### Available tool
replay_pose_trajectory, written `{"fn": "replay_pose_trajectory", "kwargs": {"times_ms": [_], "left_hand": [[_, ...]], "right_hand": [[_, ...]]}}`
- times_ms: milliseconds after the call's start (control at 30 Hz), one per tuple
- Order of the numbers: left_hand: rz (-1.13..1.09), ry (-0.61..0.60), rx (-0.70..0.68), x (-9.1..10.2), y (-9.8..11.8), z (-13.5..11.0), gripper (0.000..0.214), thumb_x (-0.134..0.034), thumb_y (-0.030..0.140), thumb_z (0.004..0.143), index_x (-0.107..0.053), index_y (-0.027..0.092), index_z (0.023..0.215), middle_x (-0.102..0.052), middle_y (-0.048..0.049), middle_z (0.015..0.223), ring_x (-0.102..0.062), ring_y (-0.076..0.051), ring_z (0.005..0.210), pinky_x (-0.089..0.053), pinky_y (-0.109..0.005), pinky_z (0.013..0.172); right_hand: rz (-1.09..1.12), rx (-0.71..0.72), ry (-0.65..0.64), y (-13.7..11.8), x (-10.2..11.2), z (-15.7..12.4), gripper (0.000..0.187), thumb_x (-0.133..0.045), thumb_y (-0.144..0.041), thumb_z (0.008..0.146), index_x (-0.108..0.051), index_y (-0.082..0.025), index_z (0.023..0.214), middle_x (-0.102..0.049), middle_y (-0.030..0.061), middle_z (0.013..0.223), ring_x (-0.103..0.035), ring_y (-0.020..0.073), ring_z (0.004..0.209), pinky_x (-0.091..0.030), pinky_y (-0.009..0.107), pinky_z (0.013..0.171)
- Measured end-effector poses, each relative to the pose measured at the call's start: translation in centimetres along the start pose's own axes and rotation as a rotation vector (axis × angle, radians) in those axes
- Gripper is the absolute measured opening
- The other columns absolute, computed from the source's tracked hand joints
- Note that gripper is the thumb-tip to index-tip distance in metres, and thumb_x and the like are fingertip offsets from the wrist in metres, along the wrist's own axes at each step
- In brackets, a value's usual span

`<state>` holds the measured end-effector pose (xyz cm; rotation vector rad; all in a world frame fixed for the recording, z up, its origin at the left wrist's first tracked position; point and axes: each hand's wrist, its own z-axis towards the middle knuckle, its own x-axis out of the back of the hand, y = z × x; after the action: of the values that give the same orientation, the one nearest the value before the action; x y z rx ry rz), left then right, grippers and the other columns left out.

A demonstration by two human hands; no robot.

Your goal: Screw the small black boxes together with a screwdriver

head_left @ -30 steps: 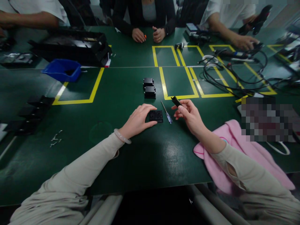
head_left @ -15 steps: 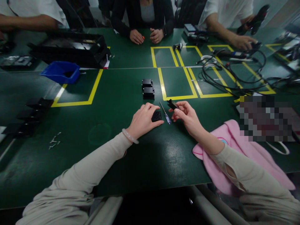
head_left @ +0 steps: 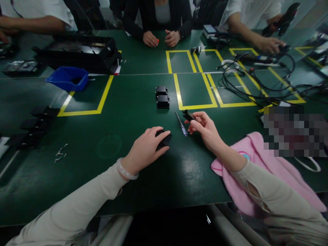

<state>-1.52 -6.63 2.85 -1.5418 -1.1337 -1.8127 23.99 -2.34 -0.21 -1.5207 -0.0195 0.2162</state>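
Observation:
My left hand (head_left: 146, 145) is closed around a small black plastic block (head_left: 165, 139) low over the green table, its fingers covering part of the block. Between thumb and fingers of my right hand (head_left: 203, 128) is a black plastic cover piece (head_left: 189, 116), tilted, with a notched end pointing left. A screwdriver (head_left: 181, 124) with a clear bluish handle lies on the table between my hands, nearer the right one. Beyond them stand two black box-shaped parts (head_left: 162, 97), one behind the other.
Loose screws (head_left: 60, 152) and several black parts (head_left: 36, 123) lie at left, near a blue bin (head_left: 69, 78). A black tray (head_left: 84, 53) stands behind it. Cables (head_left: 246, 78) and a pink cloth (head_left: 252, 160) occupy the right. Co-workers sit across the table (head_left: 138, 92).
My left hand has moved left and toward me, and the black block has come with it, turned somewhat. My right hand stays almost in place with the cover piece.

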Motion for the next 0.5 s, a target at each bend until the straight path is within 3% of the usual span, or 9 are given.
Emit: {"fn": "replay_pose_trajectory", "kwargs": {"times_ms": [100, 300, 400, 500], "left_hand": [[-0.029, 0.025, 0.052, -0.2, -0.5, -3.1, 0.048, -0.058, 0.046, 0.100, -0.055, 0.029, 0.145, -0.054, -0.0121, 0.149, -0.056, -0.032, 0.132, -0.058, -0.052, 0.101], [-0.057, 0.046, 0.218, 0.4, -3.3, -11.0, 0.051, -0.050, 0.047, 0.103, -0.045, 0.039, 0.153, -0.044, -0.0069, 0.160, -0.056, -0.032, 0.137, -0.059, -0.050, 0.103], [-0.054, 0.107, 0.355, 1.0, -5.1, -15.9, 0.056, -0.051, 0.044, 0.102, -0.034, 0.058, 0.153, -0.042, 0.0057, 0.161, -0.055, -0.032, 0.139, -0.053, -0.055, 0.112], [0.004, 0.125, 0.571, 1.3, -8.1, -21.5, 0.062, -0.044, 0.045, 0.103, -0.016, 0.074, 0.150, -0.025, 0.0244, 0.166, -0.048, -0.036, 0.143, -0.045, -0.064, 0.118]], "right_hand": [[-0.020, -0.001, -0.011, 0.0, 0.0, 0.0, 0.039, -0.078, -0.048, 0.086, -0.054, -0.023, 0.103, -0.073, 0.0018, 0.091, -0.065, 0.0114, 0.065, -0.054, 0.026, 0.057], [0.014, -0.019, -0.003, 0.0, 0.0, -0.1, 0.041, -0.080, -0.047, 0.083, -0.054, -0.022, 0.103, -0.074, 0.0021, 0.091, -0.065, 0.0111, 0.064, -0.054, 0.026, 0.056], [0.026, -0.025, -0.008, -0.1, 0.0, -0.1, 0.041, -0.081, -0.047, 0.083, -0.055, -0.022, 0.102, -0.074, 0.0021, 0.091, -0.064, 0.0110, 0.064, -0.054, 0.026, 0.056], [0.017, -0.024, -0.012, -0.2, -0.1, -0.1, 0.040, -0.080, -0.047, 0.084, -0.055, -0.023, 0.103, -0.074, 0.0024, 0.092, -0.064, 0.0112, 0.064, -0.055, 0.026, 0.057]]}}
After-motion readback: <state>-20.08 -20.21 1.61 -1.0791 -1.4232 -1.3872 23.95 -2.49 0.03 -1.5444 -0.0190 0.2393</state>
